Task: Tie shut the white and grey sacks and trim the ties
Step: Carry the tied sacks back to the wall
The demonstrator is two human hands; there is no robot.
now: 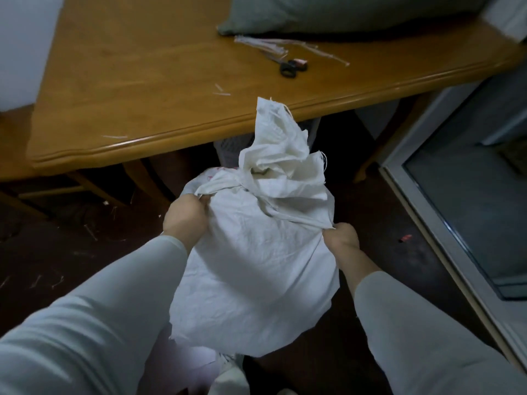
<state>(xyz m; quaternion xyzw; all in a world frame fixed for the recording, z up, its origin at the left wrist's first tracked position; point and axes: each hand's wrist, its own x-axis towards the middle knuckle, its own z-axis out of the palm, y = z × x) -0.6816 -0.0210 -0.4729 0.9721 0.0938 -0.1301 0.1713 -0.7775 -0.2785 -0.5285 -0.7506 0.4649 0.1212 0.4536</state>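
Nothing here can be read. The white sack (256,252) shows a faint trace of red print at its upper left, just below the gathered neck. The print is creased into the cloth and too blurred to make out a single letter or number. I see no other label, brand or sign.

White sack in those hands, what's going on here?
A person grips the white sack at both sides, left hand and right hand, just below its bunched neck, in front of a wooden table. No tie is visible on it. Scissors and loose ties lie on the table near a grey sack.
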